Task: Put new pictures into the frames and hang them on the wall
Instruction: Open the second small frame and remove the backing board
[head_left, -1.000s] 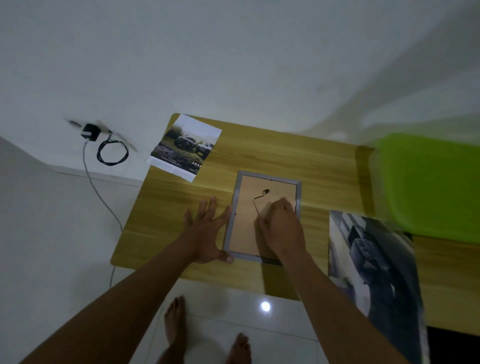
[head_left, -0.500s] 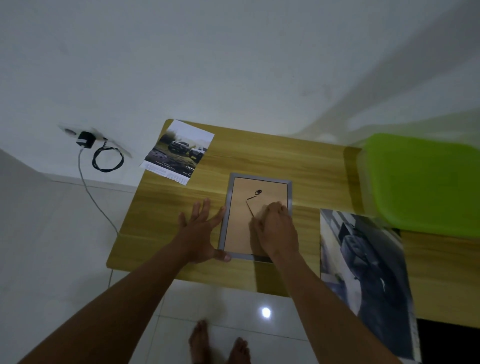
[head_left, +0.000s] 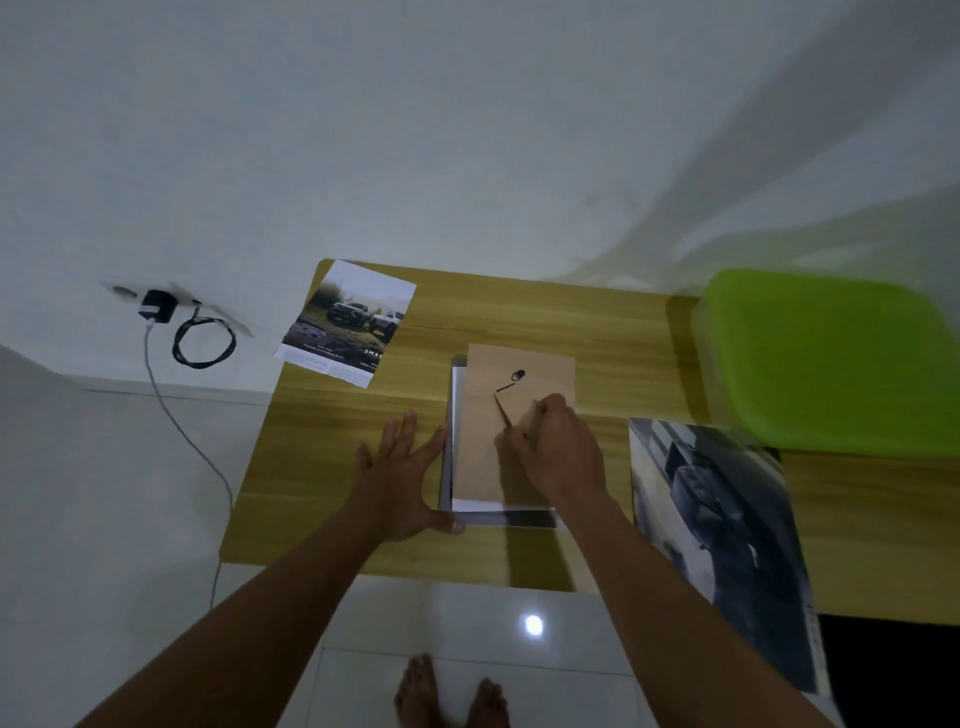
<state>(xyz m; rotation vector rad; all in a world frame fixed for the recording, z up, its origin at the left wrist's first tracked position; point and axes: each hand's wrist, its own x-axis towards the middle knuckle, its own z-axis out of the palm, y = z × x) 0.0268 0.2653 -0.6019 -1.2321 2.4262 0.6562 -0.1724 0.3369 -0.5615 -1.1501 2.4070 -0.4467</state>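
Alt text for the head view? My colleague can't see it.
The right hand pinches the stand flap of a brown backing board lying askew over a grey frame on a table; the left hand lies flat against the frame's left edge. A small car print lies at the far left corner, a larger print and a green lid to the right.

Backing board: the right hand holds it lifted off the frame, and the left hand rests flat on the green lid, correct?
No. The head view shows the left hand flat on the table against the frame, not on the green lid. The right hand does hold the backing board lifted.
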